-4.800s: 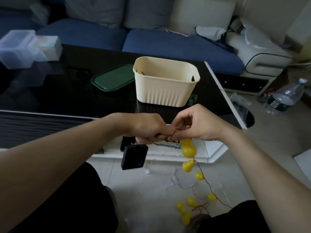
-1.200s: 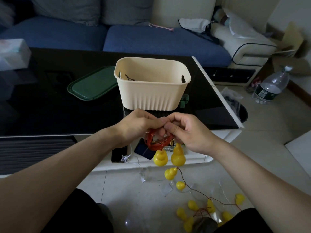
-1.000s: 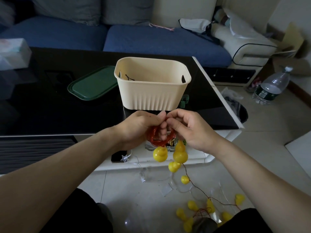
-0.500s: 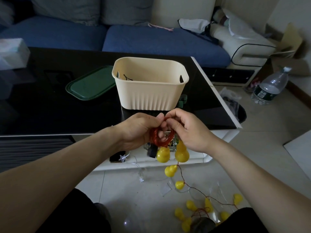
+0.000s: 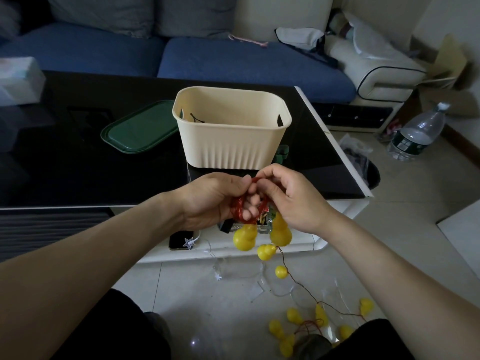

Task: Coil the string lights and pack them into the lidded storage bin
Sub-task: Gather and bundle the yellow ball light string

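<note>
While both hands meet in front of the table edge, the left hand [image 5: 207, 201] has its fingers curled shut around a small red wire coil [image 5: 242, 210], with fingertips poking through the loop. The right hand [image 5: 291, 201] pinches the top of that coil between thumb and forefinger, its other fingers folded in close. Two yellow gourd-shaped bulbs [image 5: 245, 236] hang just below the hands, touching or nearly so; two smaller ones dangle lower on the thin wire. More of the string lights [image 5: 319, 314] lie loose on the floor tiles near the person's knees, partly cut off by a dark trouser leg.

Cream storage bin [image 5: 231, 131] stands open on the black table [image 5: 78, 165], just beyond the hands; something thin and dark lies inside it, too small to make out. Green lid [image 5: 137, 128] lies flat on the table beside the bin's left side, touching or tucked slightly behind it, can't tell which. A small green item behind the bin's right corner is mostly hidden. Under the hands, clutter on the table's lower white shelf is hard to read; a phone [image 5: 180, 240] lies there.
</note>
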A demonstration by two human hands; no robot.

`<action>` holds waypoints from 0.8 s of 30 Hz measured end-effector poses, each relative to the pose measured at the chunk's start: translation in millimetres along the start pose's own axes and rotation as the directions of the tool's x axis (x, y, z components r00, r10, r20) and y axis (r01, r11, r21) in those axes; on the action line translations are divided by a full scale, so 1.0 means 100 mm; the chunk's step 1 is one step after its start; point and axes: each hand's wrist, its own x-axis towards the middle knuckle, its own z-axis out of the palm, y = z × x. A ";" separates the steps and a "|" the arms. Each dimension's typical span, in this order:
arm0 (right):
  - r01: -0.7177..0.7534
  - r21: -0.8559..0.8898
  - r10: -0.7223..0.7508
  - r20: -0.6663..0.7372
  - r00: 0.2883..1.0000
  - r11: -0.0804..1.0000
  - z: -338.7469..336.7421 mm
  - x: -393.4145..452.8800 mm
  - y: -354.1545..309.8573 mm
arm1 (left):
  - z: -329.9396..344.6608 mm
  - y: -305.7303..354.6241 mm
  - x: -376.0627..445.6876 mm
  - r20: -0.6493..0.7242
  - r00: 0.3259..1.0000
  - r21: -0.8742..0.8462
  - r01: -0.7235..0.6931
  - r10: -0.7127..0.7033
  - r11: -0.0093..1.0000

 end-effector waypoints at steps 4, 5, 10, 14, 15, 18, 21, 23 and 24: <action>-0.002 0.037 0.002 -0.010 1.000 0.999 -0.02 0.00 0.01 | 0.05 0.01 -0.01 -0.004 0.999 0.090 -0.040 0.040 0.995; 0.002 0.043 -0.002 -0.007 1.000 0.999 -0.02 0.00 0.01 | 0.06 0.02 -0.01 -0.008 0.999 0.097 -0.045 0.046 0.994; 0.007 0.150 -0.005 -0.017 1.000 0.989 0.00 0.00 -0.03 | 0.11 0.06 -0.03 -0.014 1.000 -0.029 -0.028 0.028 0.999; 0.015 0.187 -0.006 -0.050 0.999 0.982 0.04 0.01 -0.03 | 0.10 0.08 0.00 -0.039 0.999 -0.109 -0.035 0.031 0.993; 0.005 0.215 0.007 -0.054 0.998 0.977 0.05 0.01 -0.03 | 0.09 0.07 0.01 -0.044 0.999 -0.117 -0.029 0.024 0.993; -0.063 0.317 0.073 -0.020 0.997 0.946 0.01 -0.01 0.01 | 0.06 0.08 0.00 -0.047 0.999 -0.127 -0.022 0.016 0.992; -0.110 0.205 0.102 0.049 0.994 0.972 -0.08 -0.02 0.11 | -0.01 0.11 -0.01 -0.072 0.997 -0.143 -0.020 0.010 0.989; -0.197 0.201 0.169 0.145 0.975 0.960 -0.13 -0.02 0.17 | -0.05 0.10 0.00 -0.084 0.996 -0.131 -0.002 -0.009 0.991; -0.255 0.235 0.210 0.203 0.957 0.938 -0.14 -0.02 0.20 | -0.06 0.09 0.00 -0.090 0.996 -0.123 0.010 -0.021 0.992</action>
